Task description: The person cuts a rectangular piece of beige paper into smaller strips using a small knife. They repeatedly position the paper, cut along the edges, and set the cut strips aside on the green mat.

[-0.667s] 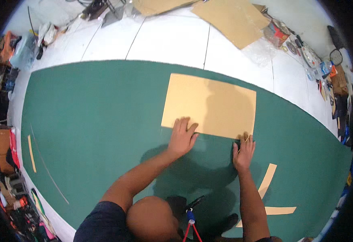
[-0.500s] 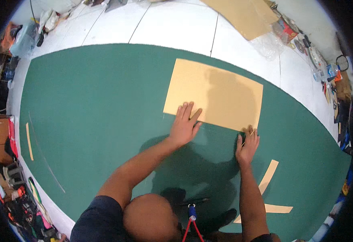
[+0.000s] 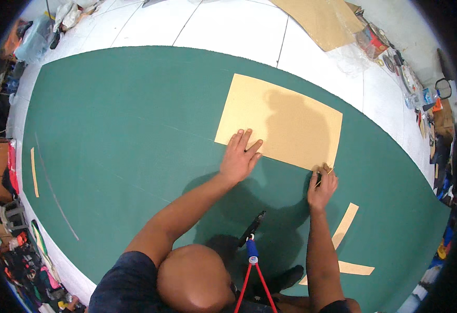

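Green mat (image 3: 124, 104) lies over a white floor (image 3: 228, 26), and a person bends over it. On the far left is a brown box (image 3: 0, 154), and I can't see what is in it. Near the top on that side is a pale blue plastic thing (image 3: 34, 44), maybe a bag or a jug; I can't tell what it holds. A narrow strip (image 3: 34, 172) lies by the mat's left edge, next to a white line (image 3: 56, 198). The left hand (image 3: 236, 160) has its fingers spread wide, pressing on the near edge of the tan sheet (image 3: 291, 122), close to its left corner. That sheet lies flat on the mat, out past both hands. The right hand (image 3: 322, 190) is at the sheet's near right corner, its fingers pinched in around a thin stick (image 3: 318, 182). The step looks like holding the sheet down and using the stick by its edge. I think the next move needs a firm left hand, so the sheet can't slip, and the stick close to the edge. Two tan strips (image 3: 346, 224) lie beside the right arm. Farther right, what looks like a bottle (image 3: 429, 95) sits in a messy pile; its inside is too small to see.
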### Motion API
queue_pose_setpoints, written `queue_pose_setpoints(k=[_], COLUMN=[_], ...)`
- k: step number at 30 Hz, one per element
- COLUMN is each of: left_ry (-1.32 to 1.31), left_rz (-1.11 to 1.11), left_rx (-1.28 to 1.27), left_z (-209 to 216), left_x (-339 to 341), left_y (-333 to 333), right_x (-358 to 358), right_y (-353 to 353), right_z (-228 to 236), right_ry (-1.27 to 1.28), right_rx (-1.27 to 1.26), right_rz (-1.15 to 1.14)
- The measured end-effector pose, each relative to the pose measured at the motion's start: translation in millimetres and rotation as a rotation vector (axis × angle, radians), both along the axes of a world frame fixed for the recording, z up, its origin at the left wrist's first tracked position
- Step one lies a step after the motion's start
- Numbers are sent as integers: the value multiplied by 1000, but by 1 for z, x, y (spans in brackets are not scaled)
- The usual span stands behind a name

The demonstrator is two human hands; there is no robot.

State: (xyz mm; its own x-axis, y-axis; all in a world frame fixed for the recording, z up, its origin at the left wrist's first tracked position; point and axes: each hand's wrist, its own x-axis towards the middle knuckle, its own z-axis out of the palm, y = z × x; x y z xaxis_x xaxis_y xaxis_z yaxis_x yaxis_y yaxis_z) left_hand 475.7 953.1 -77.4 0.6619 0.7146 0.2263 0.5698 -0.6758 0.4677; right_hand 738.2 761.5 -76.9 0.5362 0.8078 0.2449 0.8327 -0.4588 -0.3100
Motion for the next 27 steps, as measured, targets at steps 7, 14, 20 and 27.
queue_pose_setpoints(k=[7, 14, 20, 27], left_ry=[31, 126, 150, 200], left_rz=[71, 53, 46, 69], left_rx=[12, 36, 52, 62], left_z=[-3, -9, -10, -3], left_x=[-6, -7, -8, -7], left_y=[14, 25, 22, 21], right_x=[-9, 57, 66, 60], right_y=[-5, -17, -20, -15], right_z=[10, 16, -1, 1], right_ry=[37, -7, 30, 97], right_rx=[71, 181, 82, 76], right_rz=[68, -201, -316, -363])
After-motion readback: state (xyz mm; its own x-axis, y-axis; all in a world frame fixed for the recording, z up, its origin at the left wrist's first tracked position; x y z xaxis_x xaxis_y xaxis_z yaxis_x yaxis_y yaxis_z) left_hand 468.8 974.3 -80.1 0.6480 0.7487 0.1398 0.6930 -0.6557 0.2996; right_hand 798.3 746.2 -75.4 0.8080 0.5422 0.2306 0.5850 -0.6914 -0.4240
